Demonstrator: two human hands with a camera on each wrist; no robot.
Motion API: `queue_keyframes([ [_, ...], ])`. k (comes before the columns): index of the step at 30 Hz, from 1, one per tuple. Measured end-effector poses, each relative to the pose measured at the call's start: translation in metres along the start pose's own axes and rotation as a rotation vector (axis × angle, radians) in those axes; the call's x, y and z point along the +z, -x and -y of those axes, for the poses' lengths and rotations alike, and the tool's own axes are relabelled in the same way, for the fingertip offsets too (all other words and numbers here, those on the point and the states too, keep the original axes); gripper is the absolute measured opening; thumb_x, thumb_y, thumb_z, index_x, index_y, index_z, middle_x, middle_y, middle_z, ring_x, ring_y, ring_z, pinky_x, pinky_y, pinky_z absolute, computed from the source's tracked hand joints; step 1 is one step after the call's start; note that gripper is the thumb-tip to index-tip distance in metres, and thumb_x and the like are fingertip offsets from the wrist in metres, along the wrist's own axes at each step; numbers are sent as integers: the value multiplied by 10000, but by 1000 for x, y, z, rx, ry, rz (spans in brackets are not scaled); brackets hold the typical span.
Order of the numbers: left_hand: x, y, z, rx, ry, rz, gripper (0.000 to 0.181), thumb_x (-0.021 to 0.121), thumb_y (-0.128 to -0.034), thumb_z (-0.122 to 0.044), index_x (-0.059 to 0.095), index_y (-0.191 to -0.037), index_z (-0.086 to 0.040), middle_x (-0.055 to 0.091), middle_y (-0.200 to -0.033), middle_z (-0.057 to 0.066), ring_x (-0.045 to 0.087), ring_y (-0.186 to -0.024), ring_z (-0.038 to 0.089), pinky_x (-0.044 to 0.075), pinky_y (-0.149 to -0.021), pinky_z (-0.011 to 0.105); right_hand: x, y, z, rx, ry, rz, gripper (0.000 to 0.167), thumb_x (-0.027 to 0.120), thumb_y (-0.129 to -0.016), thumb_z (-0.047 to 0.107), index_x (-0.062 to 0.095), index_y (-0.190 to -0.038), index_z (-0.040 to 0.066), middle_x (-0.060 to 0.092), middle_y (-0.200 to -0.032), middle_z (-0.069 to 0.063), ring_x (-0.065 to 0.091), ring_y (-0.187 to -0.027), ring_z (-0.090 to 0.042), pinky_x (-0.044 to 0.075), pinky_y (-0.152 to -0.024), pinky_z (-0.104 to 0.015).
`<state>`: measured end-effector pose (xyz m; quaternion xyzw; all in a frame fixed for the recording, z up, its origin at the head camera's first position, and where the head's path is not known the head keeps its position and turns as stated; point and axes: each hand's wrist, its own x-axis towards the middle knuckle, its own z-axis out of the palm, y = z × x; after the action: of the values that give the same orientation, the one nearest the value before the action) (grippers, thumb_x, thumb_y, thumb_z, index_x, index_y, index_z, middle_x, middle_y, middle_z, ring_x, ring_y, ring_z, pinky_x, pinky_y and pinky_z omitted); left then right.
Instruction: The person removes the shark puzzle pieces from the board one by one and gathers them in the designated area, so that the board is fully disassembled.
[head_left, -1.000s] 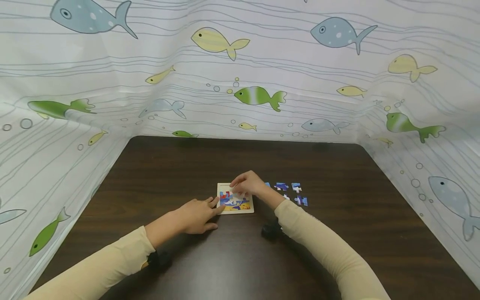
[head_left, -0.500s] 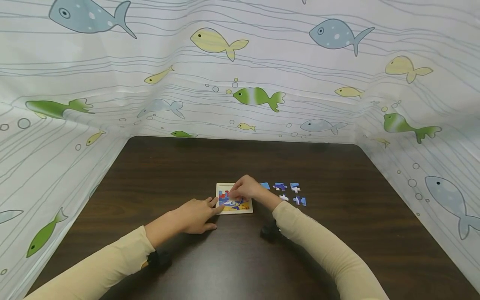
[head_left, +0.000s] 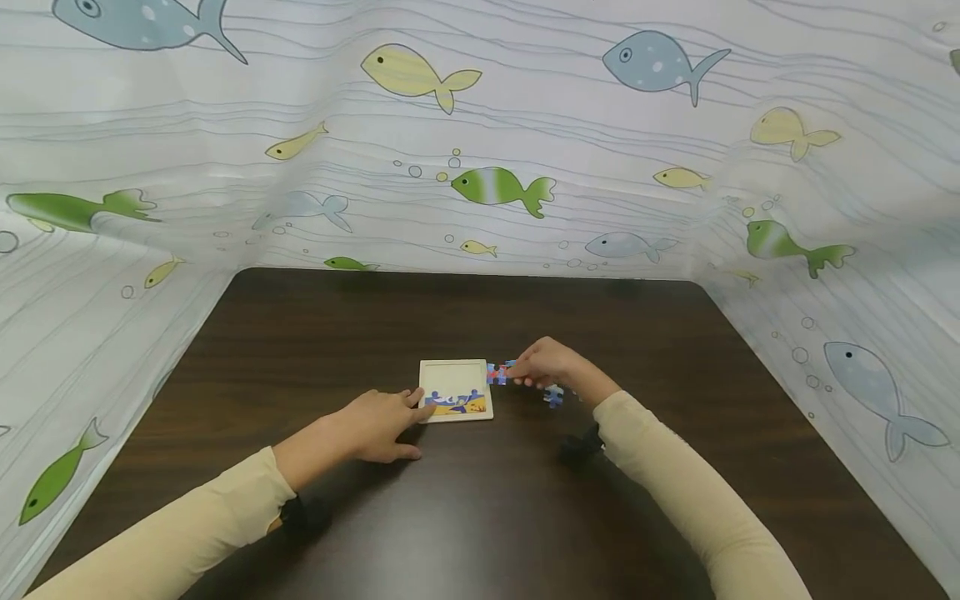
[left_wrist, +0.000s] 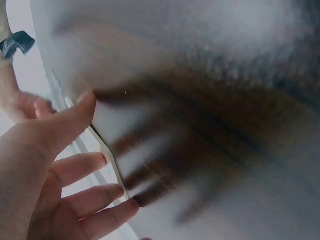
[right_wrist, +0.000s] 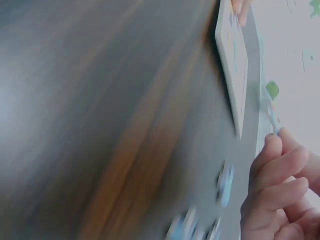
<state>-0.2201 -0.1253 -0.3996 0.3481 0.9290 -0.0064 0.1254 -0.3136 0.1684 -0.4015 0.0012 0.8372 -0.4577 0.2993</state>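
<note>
A cream-framed puzzle board (head_left: 456, 419) lies on the dark table, its lower part filled with a blue, white and yellow picture, its upper part bare. My left hand (head_left: 378, 425) rests with spread, fairly straight fingers on the board's left edge; in the left wrist view the fingertips of the left hand (left_wrist: 75, 185) touch the pale rim (left_wrist: 114, 165). To the board's right, my right hand (head_left: 558, 367) pinches a red and blue piece (head_left: 497, 374). In the right wrist view the right hand (right_wrist: 280, 185) holds that thin piece (right_wrist: 273, 118) between thumb and fingertips, raised above the table.
Loose blue puzzle pieces (head_left: 553, 396) lie below and beside my right hand, some partly hidden by it. In the right wrist view several blurred pieces (right_wrist: 226, 184) rest on the table (right_wrist: 125, 100). A white fish-patterned curtain (head_left: 480, 108) surrounds the table's back and sides.
My right hand has moved right, off the board, with the red and blue piece, and the board's upper part now shows bare. My left hand has stayed on the board's edge. The head view has shifted slightly.
</note>
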Motion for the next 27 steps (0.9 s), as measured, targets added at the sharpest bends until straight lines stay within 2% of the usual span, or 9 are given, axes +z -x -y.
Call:
queue_keyframes([
  [4,-2,4,6,-11,-4,-18,776,713,-810,-518,482,-1423,-103,407,-1486,225,501,-1280,392,449,-951,571,-13,8,-13,28,-7,29,185,718,-863,175,723,-879,-10,637,-627,6,486,-489,-43,384,-465,-183],
  [9,-4,3,8,-13,-17,-19,820,743,-777,-524,487,-1414,-76,425,-1466,242,487,-1274,406,467,-921,565,-16,13,-22,51,31,33,166,722,-859,179,720,-782,33,633,-600,22,459,-465,-31,370,-446,-172],
  [27,-1,-6,-3,21,-19,-44,771,741,-787,-506,518,-1387,-75,471,-1425,238,508,-1236,408,442,-935,586,-17,20,-34,69,100,-31,137,760,-811,103,718,-732,-2,575,-501,24,420,-408,-33,330,-418,-179],
])
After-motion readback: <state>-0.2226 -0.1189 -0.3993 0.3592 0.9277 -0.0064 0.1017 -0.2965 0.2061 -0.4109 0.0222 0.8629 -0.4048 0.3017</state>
